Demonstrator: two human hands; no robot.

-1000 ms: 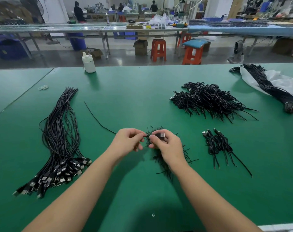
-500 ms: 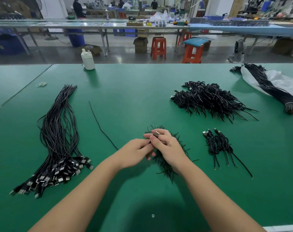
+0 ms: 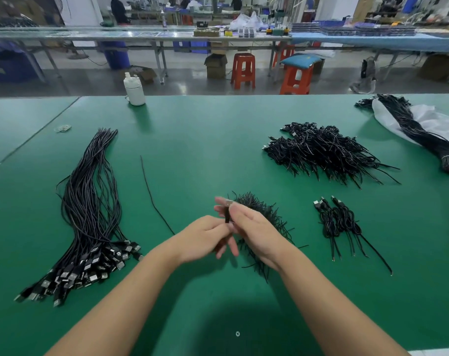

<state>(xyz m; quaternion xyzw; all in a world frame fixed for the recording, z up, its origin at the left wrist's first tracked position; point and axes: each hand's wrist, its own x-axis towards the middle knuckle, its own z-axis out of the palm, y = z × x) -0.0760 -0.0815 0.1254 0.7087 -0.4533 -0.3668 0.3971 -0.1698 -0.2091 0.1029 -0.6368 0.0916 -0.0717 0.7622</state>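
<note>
Over the wire pile (image 3: 260, 207), the right hand (image 3: 255, 228) pinched a cable (image 3: 151, 194) by its plug (image 3: 228, 202); the left hand (image 3: 201, 238) gripped it too. Folding looked just begun; neat loops were needed next.

A factory assembly hall: long green table (image 3: 218, 129) heaped with cable bundles (image 3: 89, 201), worktables (image 3: 141, 35) and plastic stools (image 3: 242, 70) behind.

Left hand (image 3: 205, 238), right hand (image 3: 255, 227) bare; forearms (image 3: 131, 299) bare to frame edge.

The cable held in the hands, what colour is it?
Black cable with a silvery plug end, shown best in the head view.
</note>
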